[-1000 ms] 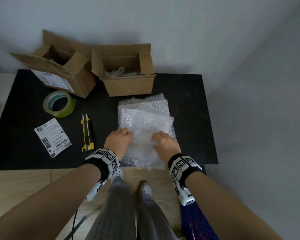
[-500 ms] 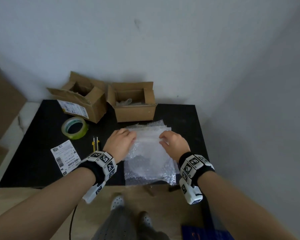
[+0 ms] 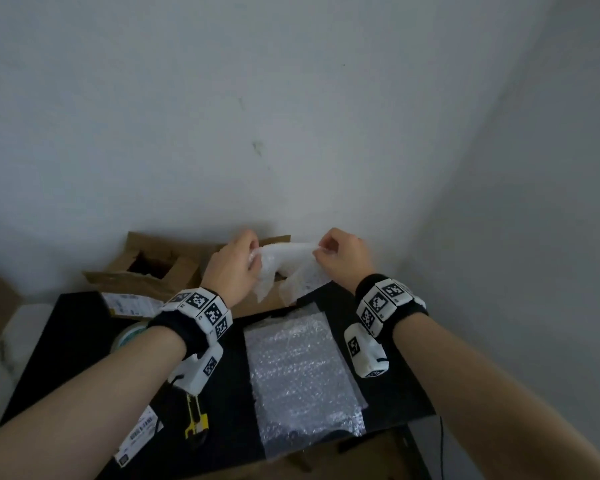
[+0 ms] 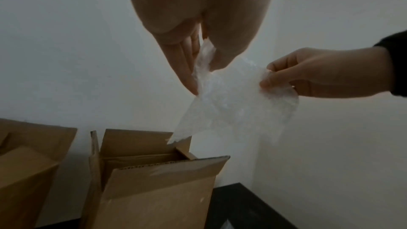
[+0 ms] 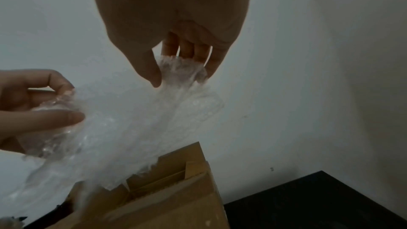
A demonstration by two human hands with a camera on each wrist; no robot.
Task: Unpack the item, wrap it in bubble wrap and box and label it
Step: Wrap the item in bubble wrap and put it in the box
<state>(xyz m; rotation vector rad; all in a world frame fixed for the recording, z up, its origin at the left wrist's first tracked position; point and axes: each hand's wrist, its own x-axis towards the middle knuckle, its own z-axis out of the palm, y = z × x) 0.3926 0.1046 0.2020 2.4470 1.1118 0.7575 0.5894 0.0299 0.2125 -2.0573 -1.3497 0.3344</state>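
Bubble-wrapped, the small white translucent bundle (image 3: 284,263) is now lifted off the black table (image 3: 66,334), pinched between the left hand (image 3: 232,268) and right hand (image 3: 343,258), just above the open brown cardboard box (image 4: 154,180), so boxing seems next.

Both arms reach forward, left hand (image 3: 234,268) and right hand (image 3: 343,259) raised, fingers pinched shut
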